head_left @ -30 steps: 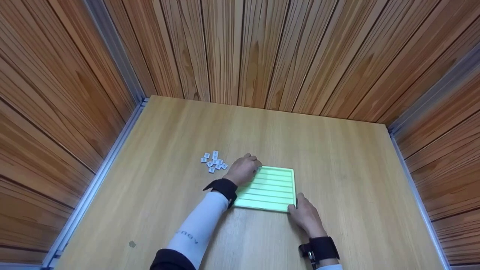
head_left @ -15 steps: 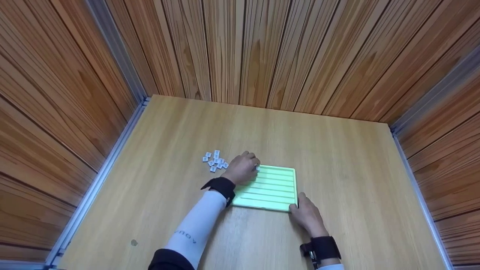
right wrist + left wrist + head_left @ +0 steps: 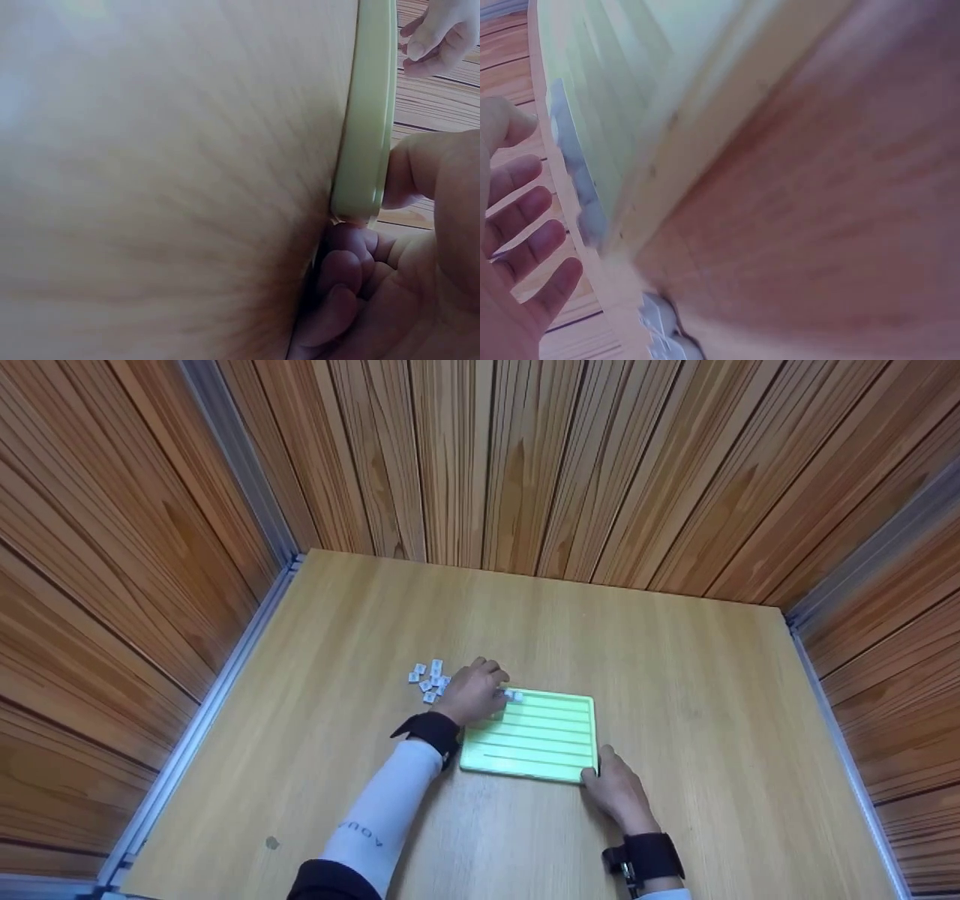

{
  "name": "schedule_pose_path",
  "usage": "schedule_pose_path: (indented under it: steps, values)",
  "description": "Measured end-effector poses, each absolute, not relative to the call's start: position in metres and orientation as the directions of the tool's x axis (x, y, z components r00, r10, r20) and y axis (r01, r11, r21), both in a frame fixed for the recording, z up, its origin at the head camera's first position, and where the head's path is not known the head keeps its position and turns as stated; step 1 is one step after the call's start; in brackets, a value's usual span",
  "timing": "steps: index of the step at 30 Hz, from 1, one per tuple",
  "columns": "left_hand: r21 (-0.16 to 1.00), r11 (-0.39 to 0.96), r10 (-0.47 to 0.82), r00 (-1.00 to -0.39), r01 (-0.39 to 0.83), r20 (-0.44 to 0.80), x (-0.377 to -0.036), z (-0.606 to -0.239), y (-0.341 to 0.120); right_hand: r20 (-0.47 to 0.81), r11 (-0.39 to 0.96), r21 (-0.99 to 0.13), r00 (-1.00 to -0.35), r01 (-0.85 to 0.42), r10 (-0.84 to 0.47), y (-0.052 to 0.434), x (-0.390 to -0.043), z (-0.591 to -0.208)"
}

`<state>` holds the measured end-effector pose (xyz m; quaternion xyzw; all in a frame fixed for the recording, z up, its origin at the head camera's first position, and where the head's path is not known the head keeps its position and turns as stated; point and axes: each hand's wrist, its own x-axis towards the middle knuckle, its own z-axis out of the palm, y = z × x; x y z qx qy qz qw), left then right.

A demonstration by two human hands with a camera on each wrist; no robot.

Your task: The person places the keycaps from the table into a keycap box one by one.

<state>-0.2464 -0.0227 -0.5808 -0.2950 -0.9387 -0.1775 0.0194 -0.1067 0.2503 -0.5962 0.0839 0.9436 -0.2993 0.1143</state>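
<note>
Now that your left hand has shifted a little leftward in the head view, small white tiles show uncovered in the topmost groove of the green tray, which lies on the tabletop just below the centre of the frame; that suggests the piece last handled is down and the hand relieved of it; the lower grooves, as far as they show, hold nothing; loose tiles lie clustered left of centre, beside that hand; your right hand, lower right of centre, still grips the tray's lower right corner.

In the left wrist view, your fingers spread loosely at the left edge, holding nothing; a short line of tiles runs along the tray's edge at upper left, and two loose ones sit near the bottom; blur hides exactly how the line is seated.

In the right wrist view, your thumb presses one side of the tray's corner, right of centre; your other fingers curl against it below; your left hand appears at upper right.
</note>
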Motion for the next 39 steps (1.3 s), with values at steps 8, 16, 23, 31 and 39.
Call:
schedule_pose_path:
  steps: [8, 16, 23, 31, 39]
  values:
    - [0.350, 0.770, 0.517, -0.843, 0.533, 0.147, -0.249, -0.581, -0.043, -0.269, 0.809, -0.545, -0.960, 0.220, 0.080, 0.253, -0.107, -0.596]
    - [0.365, 0.791, 0.465, -0.870, 0.491, 0.164, -0.250, -0.578, -0.077, -0.275, 0.812, -0.539, -0.958, 0.223, 0.080, 0.253, -0.106, -0.595]
    - [0.427, 0.825, 0.356, -0.927, 0.371, 0.117, -0.251, -0.576, -0.114, -0.285, 0.805, -0.543, -0.954, 0.240, 0.092, 0.254, -0.105, -0.594]
    - [0.438, 0.847, 0.292, -0.952, 0.300, 0.087, -0.247, -0.584, -0.145, -0.290, 0.800, -0.548, -0.953, 0.243, 0.091, 0.253, -0.106, -0.594]
    - [0.468, 0.844, 0.269, -0.962, 0.260, 0.049, -0.240, -0.594, -0.160, -0.299, 0.800, -0.550, -0.951, 0.241, 0.081, 0.251, -0.106, -0.594]
